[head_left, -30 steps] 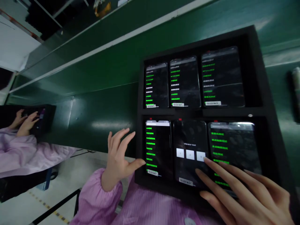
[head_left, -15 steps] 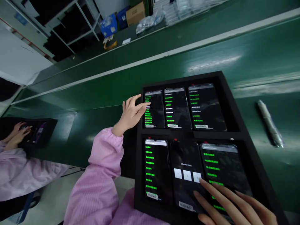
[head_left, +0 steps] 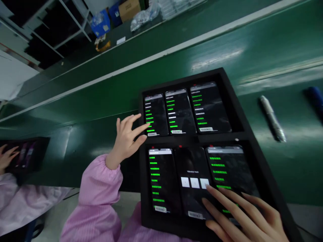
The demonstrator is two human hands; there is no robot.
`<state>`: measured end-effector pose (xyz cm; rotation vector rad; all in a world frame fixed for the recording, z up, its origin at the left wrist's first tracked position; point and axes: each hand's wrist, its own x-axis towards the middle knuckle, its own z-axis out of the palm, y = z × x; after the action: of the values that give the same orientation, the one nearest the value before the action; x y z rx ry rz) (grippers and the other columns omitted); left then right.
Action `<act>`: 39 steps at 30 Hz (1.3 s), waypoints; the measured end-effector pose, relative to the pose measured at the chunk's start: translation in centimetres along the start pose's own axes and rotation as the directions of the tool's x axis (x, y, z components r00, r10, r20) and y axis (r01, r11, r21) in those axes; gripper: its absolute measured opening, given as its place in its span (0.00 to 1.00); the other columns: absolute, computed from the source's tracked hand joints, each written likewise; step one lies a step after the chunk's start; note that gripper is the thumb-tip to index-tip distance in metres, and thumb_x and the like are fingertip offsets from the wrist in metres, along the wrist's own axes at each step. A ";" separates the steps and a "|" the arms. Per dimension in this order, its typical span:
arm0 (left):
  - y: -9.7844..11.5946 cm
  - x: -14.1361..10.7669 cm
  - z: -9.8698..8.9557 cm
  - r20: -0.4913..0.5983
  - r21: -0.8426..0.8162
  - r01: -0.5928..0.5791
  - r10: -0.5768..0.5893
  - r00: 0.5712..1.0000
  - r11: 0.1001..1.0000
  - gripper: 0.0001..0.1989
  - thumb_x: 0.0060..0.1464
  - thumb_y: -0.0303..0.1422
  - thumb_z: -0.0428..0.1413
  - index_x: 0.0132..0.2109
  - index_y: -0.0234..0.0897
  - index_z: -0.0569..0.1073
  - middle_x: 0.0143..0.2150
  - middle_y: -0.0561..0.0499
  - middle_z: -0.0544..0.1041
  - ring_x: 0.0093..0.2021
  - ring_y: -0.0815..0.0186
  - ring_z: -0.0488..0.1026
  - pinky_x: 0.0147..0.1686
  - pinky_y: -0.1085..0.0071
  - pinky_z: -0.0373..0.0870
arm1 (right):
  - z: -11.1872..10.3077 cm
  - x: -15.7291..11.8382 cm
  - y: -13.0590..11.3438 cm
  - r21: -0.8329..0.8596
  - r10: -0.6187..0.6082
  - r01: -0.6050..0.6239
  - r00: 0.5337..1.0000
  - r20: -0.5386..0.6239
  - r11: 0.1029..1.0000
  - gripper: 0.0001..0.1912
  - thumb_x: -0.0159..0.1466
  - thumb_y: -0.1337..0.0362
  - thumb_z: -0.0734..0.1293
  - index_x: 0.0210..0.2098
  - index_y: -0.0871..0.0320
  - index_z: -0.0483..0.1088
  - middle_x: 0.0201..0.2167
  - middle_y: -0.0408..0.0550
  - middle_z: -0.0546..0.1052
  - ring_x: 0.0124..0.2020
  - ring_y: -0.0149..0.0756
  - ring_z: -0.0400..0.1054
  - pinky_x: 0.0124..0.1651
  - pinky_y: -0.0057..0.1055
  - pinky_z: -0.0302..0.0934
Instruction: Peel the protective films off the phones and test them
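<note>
Several smartphones lie face up in two rows in a black tray [head_left: 195, 139], with lists of green and white text on most screens. My left hand [head_left: 127, 137] is open, its index fingertip at the screen of the back-left phone [head_left: 157, 116]. Over the front row, my right hand [head_left: 247, 215] is open with fingers spread. Its index fingertip meets the rightmost of three white squares on the front-middle phone [head_left: 193, 198], whose screen reads "Vibrator test". That hand partly covers the front-right phone [head_left: 234, 168]. The front-left phone [head_left: 163, 181] shows a green list.
A silver pen-like object [head_left: 273, 119] lies right of the tray on the green bench [head_left: 161, 77], with a blue object [head_left: 316, 101] beyond. At left, another person's hand [head_left: 7, 158] is over a second black tray [head_left: 41, 148]. A blue bin [head_left: 100, 25] and cardboard box [head_left: 129, 10] stand behind.
The list on the back-left phone has scrolled, and my left fingertip sits lower on its screen. My right fingertip stays at the third square. The whole view has shifted, bringing the blue object into sight.
</note>
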<state>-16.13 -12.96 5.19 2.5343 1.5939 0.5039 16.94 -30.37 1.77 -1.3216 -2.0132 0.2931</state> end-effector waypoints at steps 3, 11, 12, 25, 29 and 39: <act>0.4 0.4 0.2 -0.067 -0.075 0.019 -0.024 0.997 0.997 0.29 0.75 0.51 0.40 0.65 0.44 0.75 0.65 0.40 0.74 0.66 0.51 0.69 0.73 0.40 0.51 | -1.0 0.2 -0.2 -0.043 -0.015 0.019 0.997 0.076 0.999 0.15 0.78 0.55 0.62 0.46 0.50 0.81 0.52 0.46 0.84 0.52 0.43 0.76 0.62 0.49 0.58; 1.1 0.7 1.6 -0.053 0.040 -0.028 0.030 0.998 0.999 0.26 0.73 0.51 0.46 0.61 0.44 0.80 0.64 0.39 0.72 0.63 0.44 0.68 0.69 0.33 0.55 | -0.8 3.0 -1.8 -0.138 -0.065 0.087 0.985 0.158 0.987 0.19 0.76 0.47 0.64 0.54 0.48 0.80 0.61 0.48 0.80 0.58 0.44 0.73 0.62 0.50 0.56; 1.0 0.6 1.6 -0.053 0.045 -0.027 0.029 0.998 0.999 0.26 0.73 0.51 0.46 0.61 0.45 0.80 0.64 0.39 0.72 0.63 0.43 0.68 0.69 0.32 0.54 | -0.9 3.3 -1.7 -0.156 -0.077 0.104 0.982 0.170 0.982 0.20 0.76 0.45 0.62 0.54 0.48 0.79 0.62 0.48 0.79 0.59 0.45 0.72 0.63 0.51 0.55; 0.3 0.5 1.8 -0.057 0.017 -0.050 0.051 0.997 0.999 0.23 0.72 0.50 0.50 0.60 0.46 0.80 0.66 0.42 0.72 0.65 0.38 0.68 0.68 0.29 0.58 | -6.2 0.8 5.4 -0.337 0.044 0.029 0.977 0.208 0.941 0.20 0.78 0.54 0.59 0.56 0.52 0.80 0.70 0.58 0.69 0.63 0.55 0.65 0.58 0.53 0.60; 0.4 0.6 1.5 -0.036 0.036 -0.067 0.068 0.997 0.997 0.24 0.73 0.50 0.49 0.60 0.45 0.80 0.66 0.41 0.72 0.64 0.38 0.69 0.65 0.30 0.62 | -5.5 1.9 5.5 -0.311 0.039 0.001 0.991 0.124 0.951 0.20 0.78 0.56 0.59 0.57 0.57 0.79 0.69 0.62 0.67 0.64 0.57 0.64 0.59 0.54 0.61; 0.7 0.7 1.4 -0.027 0.067 -0.071 0.073 0.997 0.995 0.25 0.74 0.49 0.48 0.60 0.40 0.81 0.65 0.37 0.73 0.65 0.38 0.69 0.62 0.36 0.66 | -6.4 0.6 3.4 -0.261 -0.132 0.168 0.980 0.152 0.951 0.28 0.79 0.49 0.52 0.56 0.57 0.77 0.58 0.62 0.77 0.57 0.52 0.69 0.56 0.51 0.61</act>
<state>-14.82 -12.52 4.19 2.6528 1.5585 0.5068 23.41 -29.45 4.87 -1.3309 -2.3187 0.0332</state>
